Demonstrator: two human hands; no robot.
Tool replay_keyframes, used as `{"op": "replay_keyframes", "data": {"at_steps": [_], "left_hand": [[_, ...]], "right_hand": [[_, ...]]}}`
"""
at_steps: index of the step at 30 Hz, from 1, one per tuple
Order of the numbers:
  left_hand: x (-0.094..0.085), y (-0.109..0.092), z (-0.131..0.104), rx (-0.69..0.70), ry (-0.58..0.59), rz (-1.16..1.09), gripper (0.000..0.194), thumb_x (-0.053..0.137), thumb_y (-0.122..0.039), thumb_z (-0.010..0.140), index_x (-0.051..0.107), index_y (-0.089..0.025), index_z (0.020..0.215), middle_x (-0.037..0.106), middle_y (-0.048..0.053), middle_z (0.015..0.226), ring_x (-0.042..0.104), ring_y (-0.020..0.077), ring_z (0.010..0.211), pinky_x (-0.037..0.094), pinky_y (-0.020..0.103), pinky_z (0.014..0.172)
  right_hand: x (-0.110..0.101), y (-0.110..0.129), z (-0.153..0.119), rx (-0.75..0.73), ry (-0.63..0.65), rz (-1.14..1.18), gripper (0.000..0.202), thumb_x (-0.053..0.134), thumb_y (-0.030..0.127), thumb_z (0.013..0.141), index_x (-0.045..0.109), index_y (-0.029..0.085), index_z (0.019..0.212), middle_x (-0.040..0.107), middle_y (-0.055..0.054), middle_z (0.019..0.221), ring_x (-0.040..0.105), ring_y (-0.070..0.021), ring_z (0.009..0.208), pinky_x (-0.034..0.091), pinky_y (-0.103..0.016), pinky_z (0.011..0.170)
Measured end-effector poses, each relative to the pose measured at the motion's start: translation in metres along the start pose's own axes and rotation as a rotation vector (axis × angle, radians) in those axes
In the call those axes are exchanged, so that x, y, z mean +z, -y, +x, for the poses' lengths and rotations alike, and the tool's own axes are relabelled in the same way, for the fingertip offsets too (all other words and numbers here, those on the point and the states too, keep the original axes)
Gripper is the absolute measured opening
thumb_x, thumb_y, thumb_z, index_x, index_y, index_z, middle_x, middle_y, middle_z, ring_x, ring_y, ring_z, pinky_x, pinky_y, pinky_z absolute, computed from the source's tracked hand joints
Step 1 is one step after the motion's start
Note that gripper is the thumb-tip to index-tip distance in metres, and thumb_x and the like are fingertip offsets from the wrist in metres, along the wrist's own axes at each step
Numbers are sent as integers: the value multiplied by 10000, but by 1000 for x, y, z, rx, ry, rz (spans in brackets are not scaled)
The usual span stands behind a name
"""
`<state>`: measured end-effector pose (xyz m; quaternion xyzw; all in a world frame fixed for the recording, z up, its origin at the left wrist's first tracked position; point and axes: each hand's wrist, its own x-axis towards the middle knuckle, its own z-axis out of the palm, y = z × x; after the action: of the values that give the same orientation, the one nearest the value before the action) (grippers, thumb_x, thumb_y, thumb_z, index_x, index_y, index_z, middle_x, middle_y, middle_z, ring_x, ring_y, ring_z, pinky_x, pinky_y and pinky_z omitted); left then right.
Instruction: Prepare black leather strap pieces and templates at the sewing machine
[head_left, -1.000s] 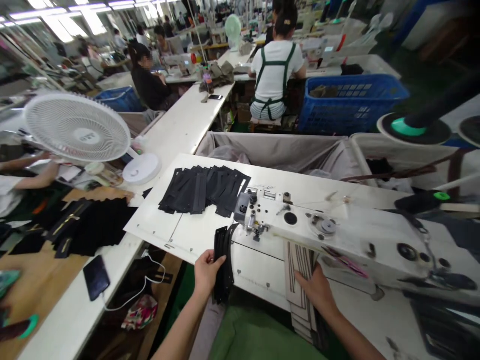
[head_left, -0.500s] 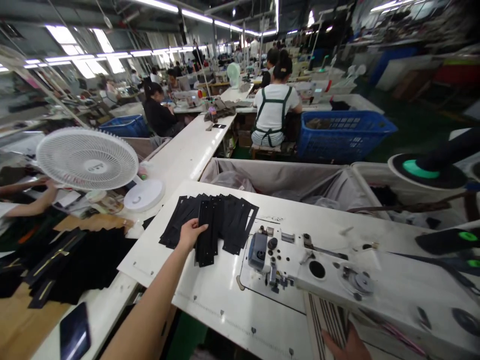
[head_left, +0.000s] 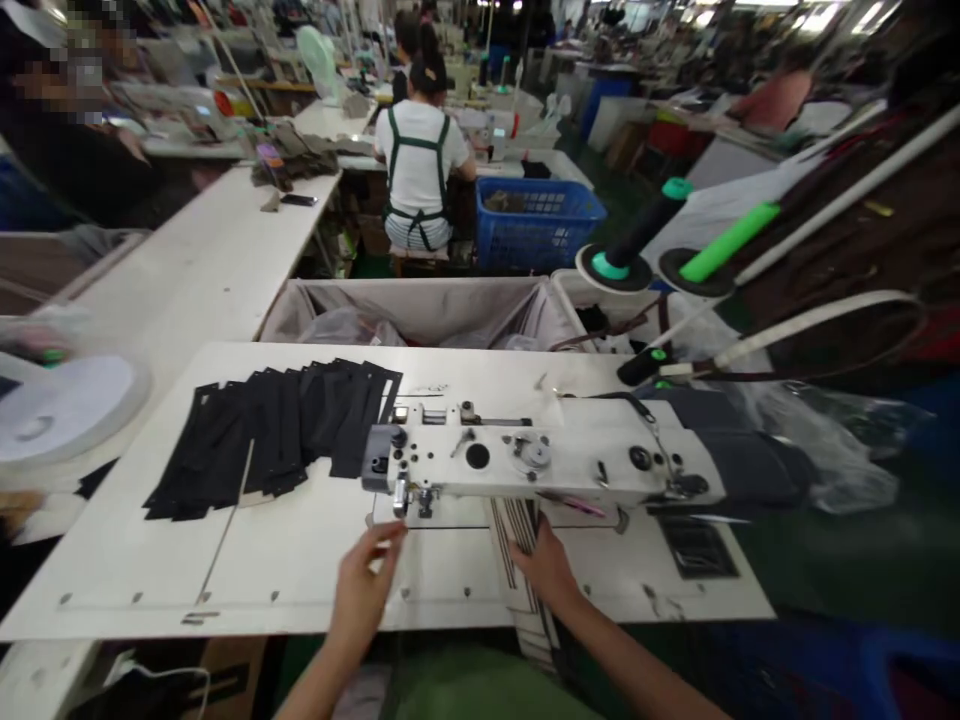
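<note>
My left hand [head_left: 361, 582] is at the needle end of a white sewing machine [head_left: 480, 455], thumb and fingertips pinched together just below the presser foot. Whatever lies between those fingertips is too small to make out. Under the machine arm, my right hand [head_left: 551, 568] grips striped fabric [head_left: 514, 560], cream with dark lines, which hangs over the table's front edge. Left of the machine head, flat black fabric pieces [head_left: 259, 425] lie fanned out in an overlapping row, apart from both hands.
A thin pale strip [head_left: 225, 530] crosses the white table [head_left: 315, 590] at left. Thread cones [head_left: 637, 230] stand at right. Beyond the table is a cloth-lined bin [head_left: 427, 300], then a blue basket [head_left: 540, 225] beside a seated person [head_left: 420, 160]. A fan base [head_left: 67, 410] is at far left.
My left hand has left the black pieces and come right to the needle area, fingers pinched. My right hand still holds the striped fabric. The view has swung right.
</note>
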<state>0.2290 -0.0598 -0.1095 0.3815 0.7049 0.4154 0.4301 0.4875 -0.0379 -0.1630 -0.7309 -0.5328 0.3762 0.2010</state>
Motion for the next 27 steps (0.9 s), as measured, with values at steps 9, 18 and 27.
{"op": "replay_keyframes", "data": {"at_steps": [9,18,27], "left_hand": [[131,23,-37,-171,266,-195,432,659,-497,667,654,-147,921,687,116,901,636,251,846,515,329,743],[125,29,-31,-156,172,-115,253,688,-362,634,677,-147,768,682,69,728,613,217,715,479,311,700],[129,34,-34,-160,89,-67,240,686,-364,617,661,-155,731,641,29,637,574,188,629,438,266,598]], "right_hand": [[9,9,-19,-178,90,216,339,399,295,843,480,179,1151,572,-95,1154,518,-209,1105,397,-371,970],[13,1,-14,-162,117,263,373,467,236,776,481,139,1136,571,-121,1129,523,-243,1079,380,-417,973],[13,-1,-13,-147,112,281,357,463,225,763,497,138,1108,586,-116,1094,533,-238,1064,390,-392,958]]}}
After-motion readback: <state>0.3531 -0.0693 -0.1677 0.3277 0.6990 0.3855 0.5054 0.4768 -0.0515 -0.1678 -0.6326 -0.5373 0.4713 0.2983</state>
